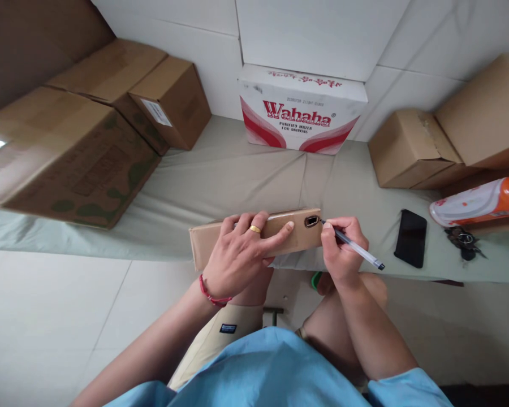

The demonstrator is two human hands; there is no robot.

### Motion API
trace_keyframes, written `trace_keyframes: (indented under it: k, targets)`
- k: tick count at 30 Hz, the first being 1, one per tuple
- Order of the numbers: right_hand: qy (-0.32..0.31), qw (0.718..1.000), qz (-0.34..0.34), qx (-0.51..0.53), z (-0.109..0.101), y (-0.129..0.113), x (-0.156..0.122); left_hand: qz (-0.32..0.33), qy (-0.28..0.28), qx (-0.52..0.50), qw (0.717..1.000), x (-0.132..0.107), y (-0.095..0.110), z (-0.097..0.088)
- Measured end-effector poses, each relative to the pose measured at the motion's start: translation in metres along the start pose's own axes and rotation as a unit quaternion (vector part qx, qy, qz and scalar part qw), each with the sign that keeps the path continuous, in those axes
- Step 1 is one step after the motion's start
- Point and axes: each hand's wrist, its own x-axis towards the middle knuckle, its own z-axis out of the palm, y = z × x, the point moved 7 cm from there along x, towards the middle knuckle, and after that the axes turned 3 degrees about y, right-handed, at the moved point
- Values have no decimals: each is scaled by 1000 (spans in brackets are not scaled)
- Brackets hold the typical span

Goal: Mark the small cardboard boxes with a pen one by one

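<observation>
Left hand (240,249) clamped on slim cardboard box (204,242) with oval hole (312,221); right hand (343,249) tight around pen (359,250).

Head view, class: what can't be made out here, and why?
All in the head view:
Part of the cardboard box's surface: covered by the left hand.
Whether the pen's tip touches that box: too small to tell.
Far end of the orange-and-white bottle: cut off by the right edge.
Print on the white label: too small.
</observation>
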Motion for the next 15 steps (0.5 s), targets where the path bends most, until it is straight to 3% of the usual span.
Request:
trace_keyframes:
  k: [9,15]
  targets:
    - [-48,998,-15,25,4,-1,0,1,10,-6,1000,-2,0,0]
    - [15,984,93,151,-4,31,4,-6,-26,-19,999,4,-2,2]
